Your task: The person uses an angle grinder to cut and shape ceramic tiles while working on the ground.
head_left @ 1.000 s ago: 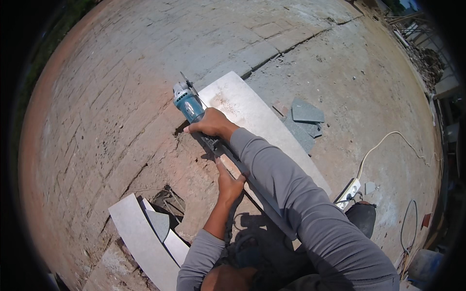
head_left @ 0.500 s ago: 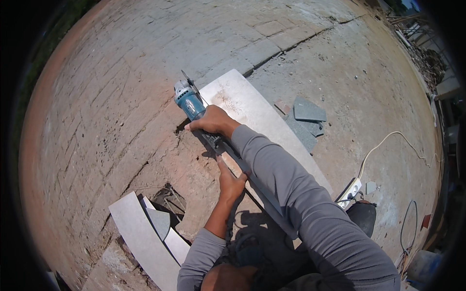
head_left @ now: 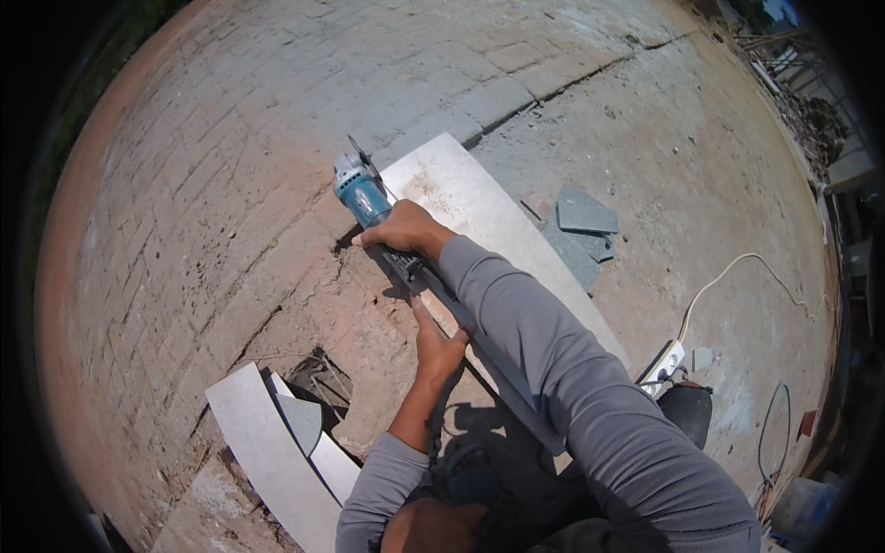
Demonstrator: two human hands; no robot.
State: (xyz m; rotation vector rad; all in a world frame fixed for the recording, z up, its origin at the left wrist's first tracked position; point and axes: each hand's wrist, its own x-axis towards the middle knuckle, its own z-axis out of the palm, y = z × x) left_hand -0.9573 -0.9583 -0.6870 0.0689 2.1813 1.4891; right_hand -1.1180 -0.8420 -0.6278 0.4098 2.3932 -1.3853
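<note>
My right hand is wrapped round the body of a teal angle grinder, its grey head pointing away from me. The grinder's disc stands edge-on beside the far left corner of a long pale tile. Reddish dust lies on the tile near that corner. Closer to me, my left hand grips the long left edge of the tile, fingers and thumb on either side of a narrow sunlit strip. My right forearm crosses above the tile and hides part of it. Whether the disc touches the tile, I cannot tell.
Pale tile offcuts lie at the lower left, beside a hole in the broken ground. Grey stone pieces sit right of the long tile. A white power strip with a cable lies further right. Rubble fills the far right.
The grinder's head and disc have shifted very slightly to the right. Both hands keep their holds.
</note>
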